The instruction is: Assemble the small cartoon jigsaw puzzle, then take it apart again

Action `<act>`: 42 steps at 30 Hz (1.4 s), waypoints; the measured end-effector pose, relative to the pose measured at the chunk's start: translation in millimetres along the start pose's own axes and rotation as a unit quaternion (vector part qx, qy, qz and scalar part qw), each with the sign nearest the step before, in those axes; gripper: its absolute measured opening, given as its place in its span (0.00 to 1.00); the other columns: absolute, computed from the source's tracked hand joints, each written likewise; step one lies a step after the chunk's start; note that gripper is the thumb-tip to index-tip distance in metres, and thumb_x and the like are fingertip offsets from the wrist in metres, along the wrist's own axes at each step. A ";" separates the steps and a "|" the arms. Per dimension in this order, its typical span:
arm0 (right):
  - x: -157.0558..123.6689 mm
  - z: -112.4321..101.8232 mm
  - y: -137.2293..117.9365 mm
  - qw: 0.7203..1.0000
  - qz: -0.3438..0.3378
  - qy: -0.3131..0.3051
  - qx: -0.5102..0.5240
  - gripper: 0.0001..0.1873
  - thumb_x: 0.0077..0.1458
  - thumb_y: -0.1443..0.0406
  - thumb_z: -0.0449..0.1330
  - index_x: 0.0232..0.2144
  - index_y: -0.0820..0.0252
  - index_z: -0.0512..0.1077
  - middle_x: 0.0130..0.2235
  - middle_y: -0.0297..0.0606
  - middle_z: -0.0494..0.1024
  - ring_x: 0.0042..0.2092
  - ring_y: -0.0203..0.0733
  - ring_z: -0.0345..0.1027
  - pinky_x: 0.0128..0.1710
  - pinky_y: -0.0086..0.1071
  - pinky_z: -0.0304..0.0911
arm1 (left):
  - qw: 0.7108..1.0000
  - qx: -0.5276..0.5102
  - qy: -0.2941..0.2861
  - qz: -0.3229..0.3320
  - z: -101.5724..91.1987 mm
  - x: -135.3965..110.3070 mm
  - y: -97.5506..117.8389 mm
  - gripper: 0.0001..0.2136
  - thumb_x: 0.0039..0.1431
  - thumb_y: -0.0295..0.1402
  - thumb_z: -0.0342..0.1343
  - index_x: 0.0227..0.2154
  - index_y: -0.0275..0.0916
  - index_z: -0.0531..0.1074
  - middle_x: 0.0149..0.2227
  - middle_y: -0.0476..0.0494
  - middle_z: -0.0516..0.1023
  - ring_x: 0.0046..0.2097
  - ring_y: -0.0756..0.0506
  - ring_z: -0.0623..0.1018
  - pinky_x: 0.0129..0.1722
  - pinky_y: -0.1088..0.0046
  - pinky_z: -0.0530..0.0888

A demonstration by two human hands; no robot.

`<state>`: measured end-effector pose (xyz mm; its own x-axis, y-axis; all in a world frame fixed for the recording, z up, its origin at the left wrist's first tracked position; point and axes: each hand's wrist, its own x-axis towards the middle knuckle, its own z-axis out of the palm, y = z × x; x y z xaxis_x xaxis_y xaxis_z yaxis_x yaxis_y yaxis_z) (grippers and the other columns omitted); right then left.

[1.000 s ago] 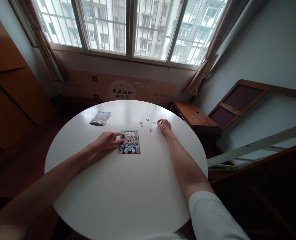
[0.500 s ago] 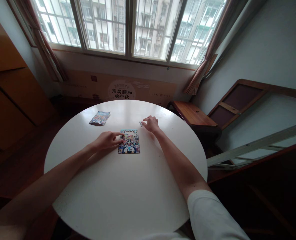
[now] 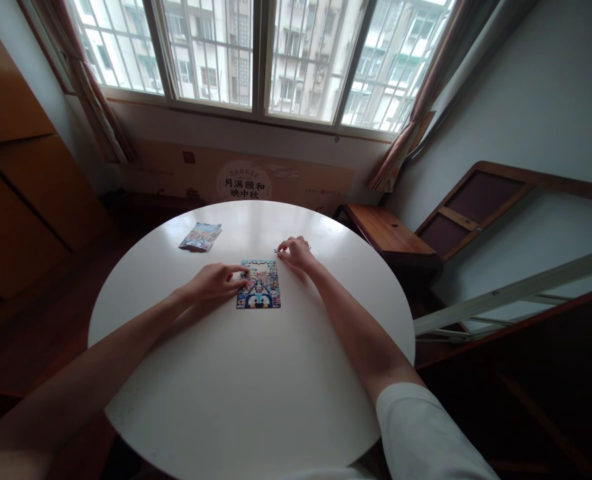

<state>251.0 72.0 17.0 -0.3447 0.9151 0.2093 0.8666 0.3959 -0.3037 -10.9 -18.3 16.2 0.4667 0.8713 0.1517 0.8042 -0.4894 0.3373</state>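
1. Round white table (image 3: 256,400) carries a puzzle (image 3: 259,284) near its centre
2. Flat packet (image 3: 201,236) lies by the far-left edge, contents unseen
3. Left hand (image 3: 215,280), loosely curled and gripping nothing, presses the puzzle's left edge
4. Right hand (image 3: 296,253) is curled at its far-right corner; grip cannot be told

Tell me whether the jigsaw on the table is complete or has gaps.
Incomplete. The jigsaw shows a bare white gap at its far edge, near the right hand.

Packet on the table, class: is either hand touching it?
No, the packet lies apart, far left on the table; the left hand rests on the puzzle, the right hand by its top corner.
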 end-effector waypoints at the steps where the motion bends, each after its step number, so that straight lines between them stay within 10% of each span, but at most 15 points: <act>1: 0.0 0.9 0.8 1.000 0.001 0.007 0.000 0.10 0.56 0.60 0.60 0.38 0.55 0.78 0.43 0.45 0.73 0.49 0.52 0.58 0.48 0.42 0.54 | 1.000 0.000 0.000 0.001 -0.1 0.0 0.1 0.27 0.56 0.56 0.47 0.48 0.42 0.74 0.19 0.52 0.69 0.21 0.53 0.63 0.24 0.77 0.53; 31: 6.5 -3.4 3.0 0.993 0.083 -0.050 0.074 0.11 0.46 0.59 0.66 0.34 0.53 0.80 0.42 0.40 0.78 0.53 0.55 0.61 0.51 0.47 0.55 | 1.000 -0.004 0.000 0.005 1.9 0.6 -2.3 0.28 0.55 0.57 0.47 0.48 0.43 0.75 0.19 0.52 0.68 0.21 0.53 0.64 0.23 0.77 0.53; 42: 8.3 -1.1 4.4 0.956 0.062 -0.063 0.279 0.08 0.44 0.68 0.67 0.30 0.66 0.76 0.34 0.43 0.79 0.34 0.39 0.71 0.35 0.31 0.65 | 1.000 -0.008 -0.006 0.005 0.8 0.0 -1.2 0.28 0.55 0.57 0.47 0.48 0.42 0.74 0.20 0.51 0.69 0.21 0.53 0.63 0.24 0.76 0.53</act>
<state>252.3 81.2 18.4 -0.3226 0.9458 0.0361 0.5886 0.2303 -0.7749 -11.5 -17.7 15.1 0.4784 0.8662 0.1444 0.7938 -0.4969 0.3507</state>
